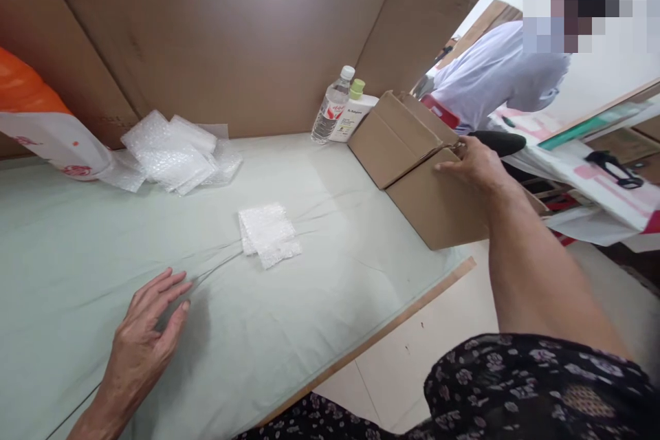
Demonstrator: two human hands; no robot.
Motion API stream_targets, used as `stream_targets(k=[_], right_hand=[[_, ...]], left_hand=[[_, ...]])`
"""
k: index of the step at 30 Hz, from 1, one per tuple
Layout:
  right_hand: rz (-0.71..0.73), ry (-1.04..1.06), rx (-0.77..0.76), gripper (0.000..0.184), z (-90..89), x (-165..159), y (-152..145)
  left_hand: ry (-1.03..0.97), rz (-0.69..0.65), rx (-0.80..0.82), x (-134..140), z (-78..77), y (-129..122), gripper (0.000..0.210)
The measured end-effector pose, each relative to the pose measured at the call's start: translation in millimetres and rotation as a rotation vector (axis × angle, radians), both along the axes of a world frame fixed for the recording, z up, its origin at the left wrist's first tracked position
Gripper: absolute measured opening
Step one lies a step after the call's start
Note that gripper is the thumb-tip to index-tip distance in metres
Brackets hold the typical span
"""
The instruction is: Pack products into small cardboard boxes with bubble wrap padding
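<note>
Over the pale green table cover (pixel 330 309), my left hand (pixel 149 326) is open, fingers stretched towards a small bubble-wrap pouch (pixel 268 230) that lies apart from it. Thin dark lines, creases or threads, run from near my fingertips to the pouch; I cannot tell which. At the right, my right hand (pixel 477 161) is closed over the top edge of a brown cardboard box (pixel 443 199), thumb on the near side. Some of its fingers are hidden behind the edge, and the inside of the box does not show.
Several more bubble-wrap pouches (pixel 172 155) lie in a heap beside an orange and white bag (pixel 46 120). A water bottle (pixel 331 106) and a white bottle with a green cap (pixel 355 113) stand by the cardboard wall (pixel 232 34). Another person (pixel 485 72) is behind the box.
</note>
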State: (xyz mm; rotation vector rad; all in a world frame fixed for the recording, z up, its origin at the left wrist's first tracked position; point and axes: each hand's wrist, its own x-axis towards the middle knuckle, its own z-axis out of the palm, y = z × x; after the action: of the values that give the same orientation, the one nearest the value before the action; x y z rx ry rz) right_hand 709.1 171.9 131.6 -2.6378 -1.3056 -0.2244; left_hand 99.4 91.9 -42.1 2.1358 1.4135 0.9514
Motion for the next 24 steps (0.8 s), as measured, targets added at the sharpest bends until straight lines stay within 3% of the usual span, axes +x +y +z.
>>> stream_targets(k=[9, 12, 15, 17, 19, 21, 24], right_hand=[[-0.047, -0.052, -0.163, 0.076, 3.6, -35.6, -5.2], [-0.031, -0.247, -0.019, 0.066, -1.1, -56.6, -10.3], [0.156, -0.217, 0.115, 0.047, -32.9, -109.4, -12.9], [0.306, 0.074, -0.071, 0.041, -70.2, -160.7, -12.7], [0.462, 0.310, -0.232, 0.048, -111.4, -215.2, -9.2], [0.576, 0.361, -0.217, 0.046, -144.8, -262.7, 0.4], [0.762, 0.434, -0.094, 0.030, -162.2, -310.4, 32.2]], left_hand=[[0.004, -0.024, 0.011, 11.9, 1.6, 6.8, 0.020], [0.034, -0.067, -0.053, 30.9, 3.9, 20.0, 0.025], [0.125, -0.025, -0.168, 62.7, 6.3, 43.1, 0.037], [0.183, 0.051, -0.235, 87.9, 8.0, 60.8, 0.053], [0.190, 0.051, -0.272, 111.2, 9.1, 76.2, 0.062], [0.163, 0.011, -0.273, 127.7, 9.8, 87.9, 0.052], [0.114, -0.006, -0.237, 130.6, 12.6, 101.7, 0.042]])
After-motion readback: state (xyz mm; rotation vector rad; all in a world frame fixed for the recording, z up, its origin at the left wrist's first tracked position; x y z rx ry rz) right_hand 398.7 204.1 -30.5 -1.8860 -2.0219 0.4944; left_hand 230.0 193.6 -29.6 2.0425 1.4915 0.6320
